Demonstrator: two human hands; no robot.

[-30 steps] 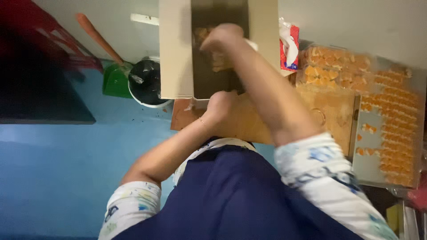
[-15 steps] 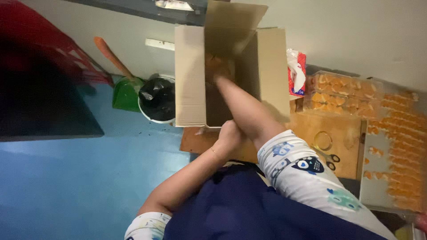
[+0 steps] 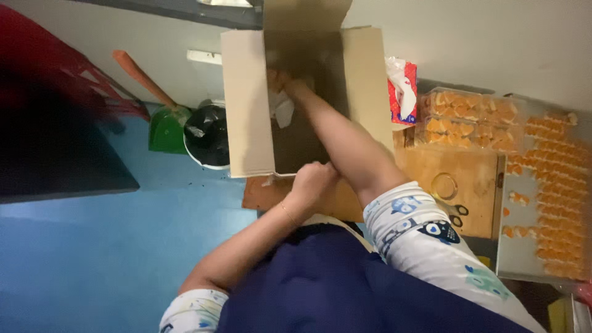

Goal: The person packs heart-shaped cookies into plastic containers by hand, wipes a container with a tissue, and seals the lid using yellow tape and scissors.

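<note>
An open cardboard box (image 3: 246,105) stands on a wooden board (image 3: 468,179) in front of me, its flaps spread. My right hand (image 3: 290,86) reaches deep inside the box, next to something white and crumpled (image 3: 282,111). The hand is blurred, and I cannot make out whether it holds anything. My left hand (image 3: 314,182) is closed on the near edge of the box. Both arms come out of white patterned sleeves above my dark blue clothing.
Right of the box stand a red tissue box (image 3: 401,92) and clear packs of orange snacks (image 3: 468,117). A tape ring (image 3: 444,185) and scissors (image 3: 457,216) lie on the board. A tray of orange pieces (image 3: 549,203) sits far right. A black bucket (image 3: 206,135) and green dustpan (image 3: 163,129) are left.
My right hand has gone from the top of the box down deep into it. My left hand stays at the near edge. The view has tilted, showing more of the box.
</note>
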